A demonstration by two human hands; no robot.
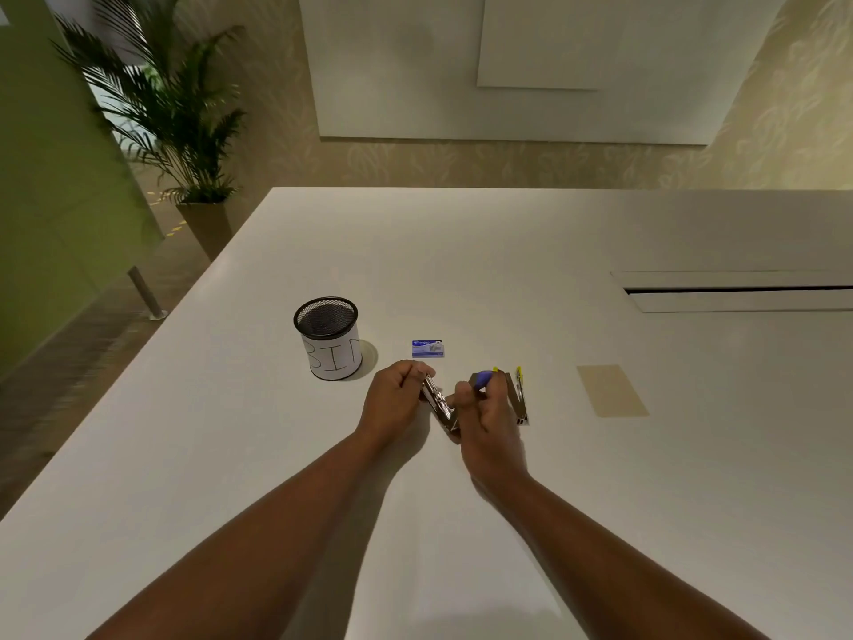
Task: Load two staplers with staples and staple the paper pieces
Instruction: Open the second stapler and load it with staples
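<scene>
Head view, scene: A person works at a white table (507,251), both forearms reaching in from the near edge.
Left hand (396,399): fingers curled round the far end of an opened metal stapler (438,403), steadying it just left of centre.
Right hand (480,411): fingers curled round the stapler's blue-tipped upper arm, touching the same tool from the right; whether staples are pinched in it cannot be told.
Second stapler (519,399): hinged open, yellow-tipped, just right of the right hand, untouched.
Staple box (428,349): small, blue and white, just beyond the hands.
Paper piece (611,391): tan, flat, well to the right, not yet stapled.
Mesh cup (327,337): labelled "BIN", far left of the hands.
Step in hand, as judged: loading the first stapler.
Doing it well: keep the left hand bracing the base, hold the channel fully open, seat the strip legs-down, close gently until it clicks.
</scene>
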